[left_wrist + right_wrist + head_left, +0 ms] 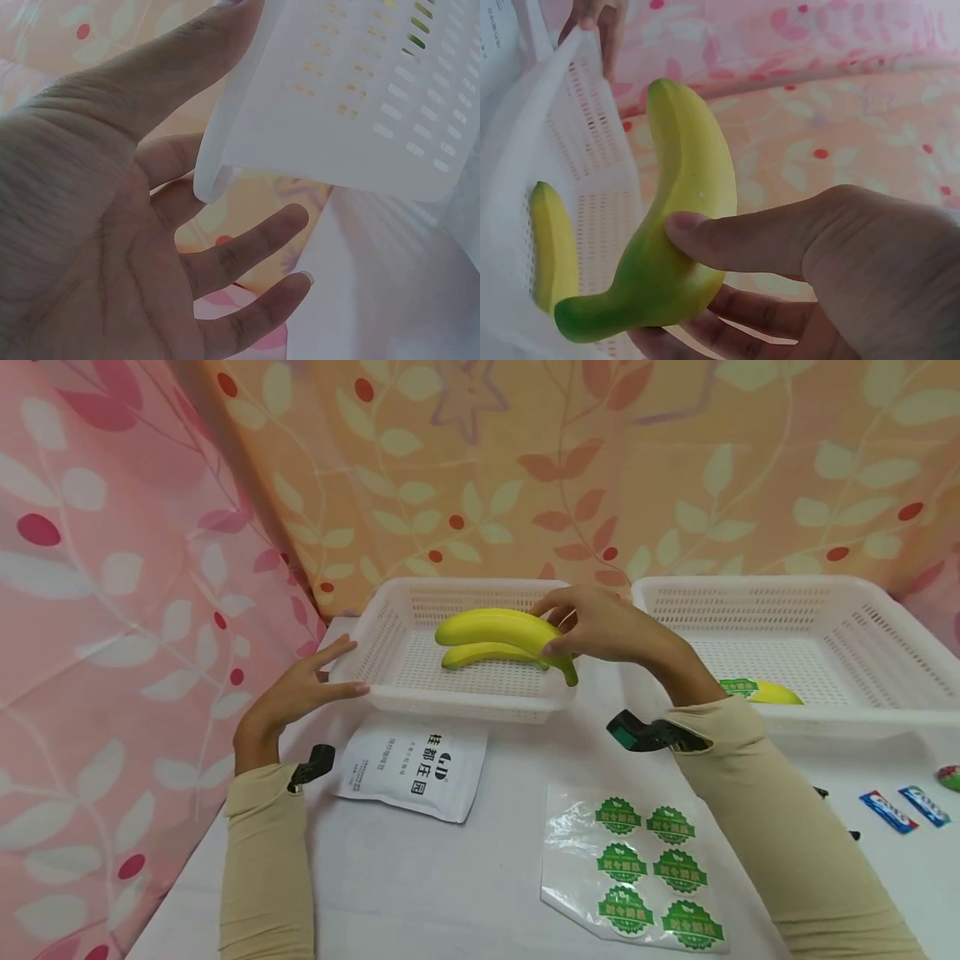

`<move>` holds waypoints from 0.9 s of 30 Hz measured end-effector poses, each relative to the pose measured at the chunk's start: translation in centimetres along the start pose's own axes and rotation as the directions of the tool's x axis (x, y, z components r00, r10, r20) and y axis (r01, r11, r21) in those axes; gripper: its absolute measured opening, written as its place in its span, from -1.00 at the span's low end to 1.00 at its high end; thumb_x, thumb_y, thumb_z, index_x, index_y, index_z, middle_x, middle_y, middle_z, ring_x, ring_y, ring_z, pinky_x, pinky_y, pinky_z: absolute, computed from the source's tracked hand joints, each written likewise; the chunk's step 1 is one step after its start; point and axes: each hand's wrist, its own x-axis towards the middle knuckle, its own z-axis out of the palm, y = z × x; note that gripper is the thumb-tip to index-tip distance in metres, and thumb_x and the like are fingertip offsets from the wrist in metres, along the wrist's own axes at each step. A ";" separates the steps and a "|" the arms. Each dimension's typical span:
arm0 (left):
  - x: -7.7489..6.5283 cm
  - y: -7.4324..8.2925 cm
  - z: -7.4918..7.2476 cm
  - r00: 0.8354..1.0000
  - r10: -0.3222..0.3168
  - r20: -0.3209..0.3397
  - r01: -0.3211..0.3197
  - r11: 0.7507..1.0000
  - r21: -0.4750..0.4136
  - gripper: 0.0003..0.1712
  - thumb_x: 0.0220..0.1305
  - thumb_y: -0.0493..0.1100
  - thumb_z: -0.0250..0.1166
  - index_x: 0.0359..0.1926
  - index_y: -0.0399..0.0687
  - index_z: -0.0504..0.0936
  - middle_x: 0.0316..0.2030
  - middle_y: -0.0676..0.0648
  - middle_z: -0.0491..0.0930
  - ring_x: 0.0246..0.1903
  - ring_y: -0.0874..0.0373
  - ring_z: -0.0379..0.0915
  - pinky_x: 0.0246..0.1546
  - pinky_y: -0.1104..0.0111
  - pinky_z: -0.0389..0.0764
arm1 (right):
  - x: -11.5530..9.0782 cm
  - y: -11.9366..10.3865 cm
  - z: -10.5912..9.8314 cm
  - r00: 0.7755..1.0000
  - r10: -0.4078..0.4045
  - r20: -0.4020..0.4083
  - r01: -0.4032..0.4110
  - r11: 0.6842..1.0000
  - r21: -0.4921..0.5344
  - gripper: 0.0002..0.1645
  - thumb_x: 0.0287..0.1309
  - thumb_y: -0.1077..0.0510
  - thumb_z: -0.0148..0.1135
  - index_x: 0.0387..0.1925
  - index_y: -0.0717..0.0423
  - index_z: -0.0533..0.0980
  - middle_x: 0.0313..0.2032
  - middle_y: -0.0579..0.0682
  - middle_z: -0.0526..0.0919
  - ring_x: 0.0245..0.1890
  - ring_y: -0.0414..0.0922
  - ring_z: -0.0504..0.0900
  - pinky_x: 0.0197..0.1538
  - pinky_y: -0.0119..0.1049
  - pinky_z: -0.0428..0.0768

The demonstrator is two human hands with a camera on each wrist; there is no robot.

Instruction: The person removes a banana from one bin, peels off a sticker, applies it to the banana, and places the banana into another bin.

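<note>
My right hand (596, 622) grips a yellow banana (498, 628) near its green-tinged stem end, thumb on one side and fingers on the other. This banana is held over a white perforated plastic basket (375, 697). Another banana (553, 244) lies inside that basket, partly hidden below the held one in the head view. At the basket's left end is my left hand (303, 689), with fingers spread and fairly straight. Its thumb touches the rim (217, 142), and some of its fingers pass behind the rim in the left wrist view.
A second white basket (795, 722) on the right holds a yellow fruit (776, 693) with a green label. In front lie a white pouch (416, 768) with printed lettering and a sheet of round green stickers (585, 860). Small blue-and-red packets (888, 812) lie at far right.
</note>
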 end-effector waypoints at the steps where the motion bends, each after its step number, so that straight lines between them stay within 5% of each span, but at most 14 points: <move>1: 0.0 0.0 0.0 1.000 0.002 0.002 -0.002 1.000 0.001 0.27 0.10 0.44 0.52 0.67 0.62 -0.07 0.72 0.06 -0.23 0.55 -0.53 0.01 0.34 -0.55 0.14 | -0.7 0.0 -0.2 1.000 -0.009 -0.005 0.009 1.000 -0.010 -0.37 0.23 0.20 0.45 0.35 0.06 0.58 0.13 0.17 0.68 0.13 0.11 0.65 0.13 0.05 0.68; 10: -0.1 0.2 0.0 1.000 0.003 -0.006 -0.003 1.000 0.016 0.26 0.09 0.44 0.53 0.66 0.68 -0.06 0.73 -0.01 -0.22 0.53 -0.54 0.01 0.31 -0.57 0.16 | -7.7 2.7 -0.2 0.998 -0.065 -0.015 0.064 0.995 -0.071 -0.48 0.27 0.12 0.52 0.26 -0.08 0.63 -0.10 -0.09 0.74 -0.03 -0.09 0.65 0.09 -0.04 0.58; 16: -0.3 0.4 0.0 1.000 -0.012 0.000 0.012 1.000 0.017 0.30 0.05 0.48 0.53 0.66 0.67 -0.08 0.73 -0.05 -0.23 0.54 -0.52 -0.02 0.31 -0.58 0.16 | -11.2 5.1 1.5 0.999 -0.014 0.043 0.015 1.000 -0.020 -0.40 0.30 0.09 0.50 0.33 0.00 0.57 -0.01 -0.05 0.71 -0.08 -0.09 0.65 -0.07 -0.21 0.69; 27: -0.5 1.2 -0.2 0.999 0.042 -0.018 -0.043 0.999 -0.033 0.24 0.16 0.23 0.58 0.70 0.42 0.02 0.72 -0.08 -0.18 0.66 -0.36 -0.27 0.39 -0.56 -0.03 | -13.4 8.6 4.0 0.995 0.039 0.096 -0.032 0.997 -0.075 -0.42 0.30 0.20 0.46 0.33 0.13 0.56 0.03 -0.04 0.69 -0.03 -0.07 0.60 -0.02 -0.16 0.66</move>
